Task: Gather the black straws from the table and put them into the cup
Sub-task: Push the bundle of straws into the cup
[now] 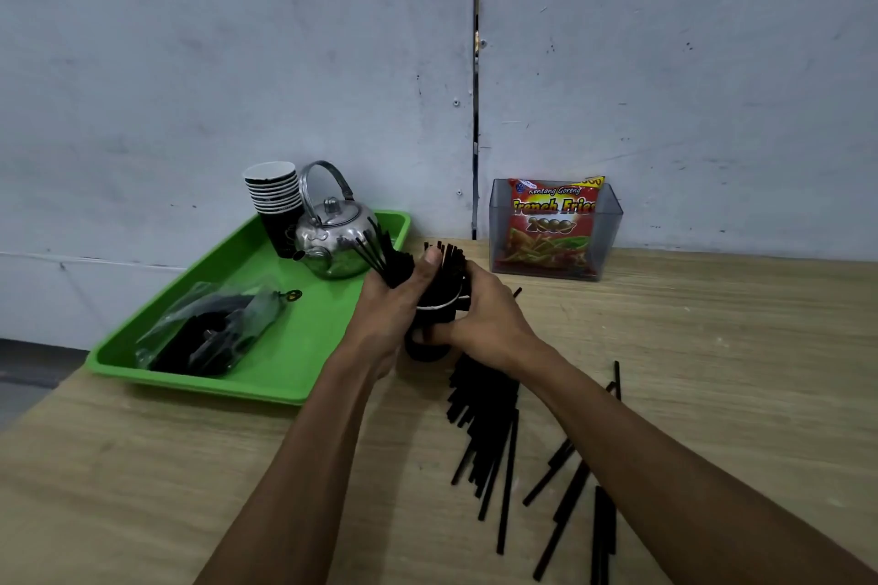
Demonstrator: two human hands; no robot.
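Observation:
A black paper cup (427, 347) with a white rim stands on the wooden table, mostly hidden between my hands. My left hand (394, 299) is closed around a bundle of black straws (387, 259) whose tips fan up and left over the cup's mouth. More black straws (451, 259) stick up from inside the cup. My right hand (484, 314) wraps the cup's right side. A pile of loose black straws (489, 423) lies on the table under my right forearm, with more scattered straws (575, 485) to the right.
A green tray (285, 371) at the left holds a stack of paper cups (275, 200), a steel kettle (332, 233) and a plastic bag of black items (214, 328). A clear box with a snack packet (553, 228) stands against the grey wall.

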